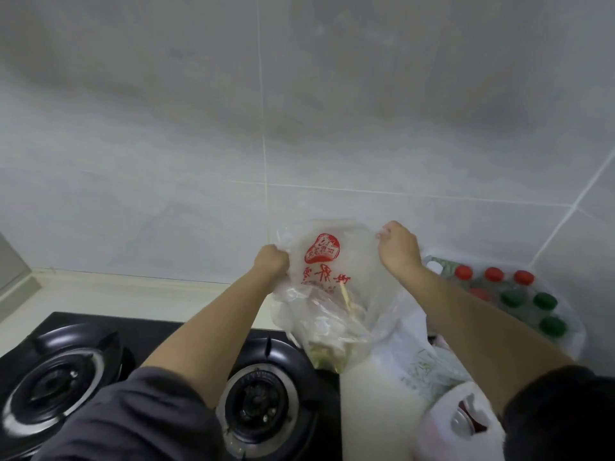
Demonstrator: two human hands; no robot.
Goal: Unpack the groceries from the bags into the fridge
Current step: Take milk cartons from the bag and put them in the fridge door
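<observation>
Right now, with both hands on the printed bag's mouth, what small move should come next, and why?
Probably free the right hand and reach down into the printed bag, with the left hand holding its edge. Both hands pinch opposite sides of the mouth, pulled apart, and the pale greens lie at the bottom, not yet taken out.

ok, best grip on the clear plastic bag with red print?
Top rim, coming from either side, as the left hand and right hand pinch the clear plastic bag. It is limp film, pale greens sagging at the bottom, so likely only the bunched rim holds.
</observation>
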